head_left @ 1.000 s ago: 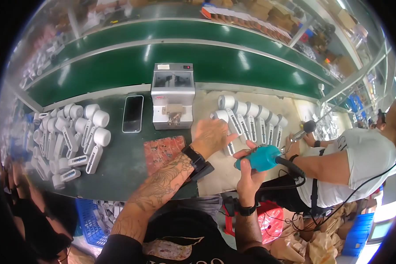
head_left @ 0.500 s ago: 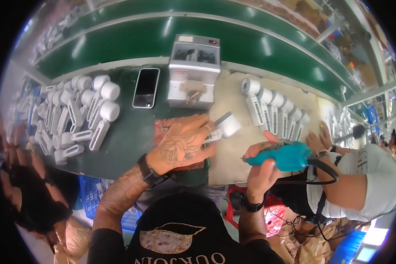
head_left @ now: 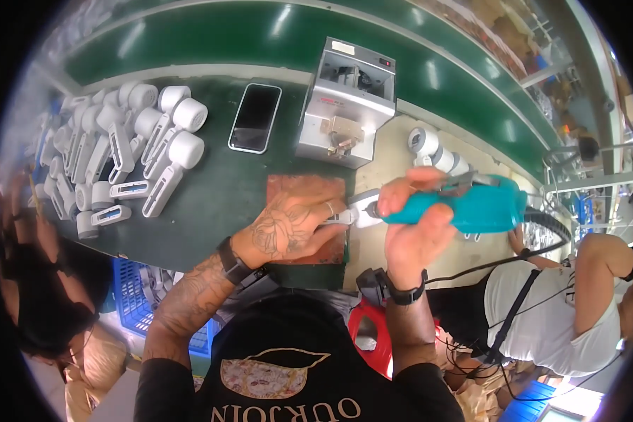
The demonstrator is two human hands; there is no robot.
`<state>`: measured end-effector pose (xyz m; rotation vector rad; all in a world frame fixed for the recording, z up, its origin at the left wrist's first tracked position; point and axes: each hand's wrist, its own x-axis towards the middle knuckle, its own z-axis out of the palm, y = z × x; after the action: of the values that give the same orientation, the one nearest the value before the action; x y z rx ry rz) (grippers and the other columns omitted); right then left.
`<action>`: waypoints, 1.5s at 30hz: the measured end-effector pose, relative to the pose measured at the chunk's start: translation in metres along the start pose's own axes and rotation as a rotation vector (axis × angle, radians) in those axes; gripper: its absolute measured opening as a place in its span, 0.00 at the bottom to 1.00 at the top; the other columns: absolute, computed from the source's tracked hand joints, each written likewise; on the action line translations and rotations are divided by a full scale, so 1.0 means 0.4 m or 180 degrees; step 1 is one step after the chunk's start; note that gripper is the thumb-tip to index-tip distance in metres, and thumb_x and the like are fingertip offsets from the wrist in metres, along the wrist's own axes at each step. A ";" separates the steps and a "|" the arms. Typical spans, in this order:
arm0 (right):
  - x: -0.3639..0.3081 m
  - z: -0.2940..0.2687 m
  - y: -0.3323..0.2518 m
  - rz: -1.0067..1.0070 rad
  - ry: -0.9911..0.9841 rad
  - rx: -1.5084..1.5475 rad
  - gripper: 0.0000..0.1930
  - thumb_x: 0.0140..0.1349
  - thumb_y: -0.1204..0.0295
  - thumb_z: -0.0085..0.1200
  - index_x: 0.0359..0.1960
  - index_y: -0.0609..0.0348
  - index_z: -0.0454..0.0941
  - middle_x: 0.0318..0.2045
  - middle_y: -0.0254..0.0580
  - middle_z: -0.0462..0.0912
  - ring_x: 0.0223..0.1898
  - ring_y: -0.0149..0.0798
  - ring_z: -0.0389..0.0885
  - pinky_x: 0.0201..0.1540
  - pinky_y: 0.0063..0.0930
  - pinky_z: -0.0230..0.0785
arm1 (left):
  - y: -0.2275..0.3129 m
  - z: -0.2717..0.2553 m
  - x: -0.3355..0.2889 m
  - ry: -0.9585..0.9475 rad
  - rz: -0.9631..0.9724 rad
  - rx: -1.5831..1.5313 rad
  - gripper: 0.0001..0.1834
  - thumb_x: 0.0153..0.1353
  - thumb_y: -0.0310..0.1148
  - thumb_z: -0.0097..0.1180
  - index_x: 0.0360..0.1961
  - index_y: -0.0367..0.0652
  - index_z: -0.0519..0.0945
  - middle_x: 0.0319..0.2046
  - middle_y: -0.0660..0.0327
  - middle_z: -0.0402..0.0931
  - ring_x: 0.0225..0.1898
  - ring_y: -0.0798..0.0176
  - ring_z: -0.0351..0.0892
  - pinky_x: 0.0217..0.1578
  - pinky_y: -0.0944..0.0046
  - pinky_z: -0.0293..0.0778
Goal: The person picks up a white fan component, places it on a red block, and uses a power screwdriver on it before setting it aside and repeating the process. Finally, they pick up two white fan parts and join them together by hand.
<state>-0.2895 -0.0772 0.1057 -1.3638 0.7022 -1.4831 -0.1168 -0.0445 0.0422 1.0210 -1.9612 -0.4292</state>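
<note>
My left hand (head_left: 292, 224) is closed on the handle of a white plastic device (head_left: 366, 209) with a squarish head, holding it down at the right side of a reddish mat (head_left: 288, 184). In my right hand (head_left: 423, 228) is a teal electric screwdriver (head_left: 475, 204), held nearly level with its cord trailing right. The screwdriver's tip is at the device's head; whether it touches a screw is too small to tell. Beyond my hands stands a silver screw-feeder machine (head_left: 348, 116).
Many similar white devices (head_left: 183, 149) lie piled on the left of the green table. A phone (head_left: 255, 118) lies beside the machine. More devices (head_left: 436, 151) line up at right, partly behind the screwdriver. A blue basket (head_left: 128, 302) and red stool (head_left: 373, 330) stand below. Other people sit either side.
My right hand has brought the screwdriver left and up to the device's head. My left hand keeps its grip on the device, whose head has turned. The view has shifted.
</note>
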 end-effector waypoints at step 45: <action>0.031 0.024 0.105 0.0075 -0.0356 -0.0203 0.24 0.70 0.51 0.52 0.42 0.64 0.68 0.24 0.40 0.72 0.25 0.34 0.72 0.28 0.30 0.68 | -0.048 -0.003 -0.017 -0.0185 -0.0266 0.0365 0.26 0.56 0.44 0.65 0.51 0.41 0.77 0.40 0.58 0.74 0.45 0.54 0.73 0.47 0.55 0.71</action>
<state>-0.2680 -0.1021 0.0752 -1.4702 0.6971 -1.3647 -0.1042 -0.0508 0.0273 1.1785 -2.0191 -0.4003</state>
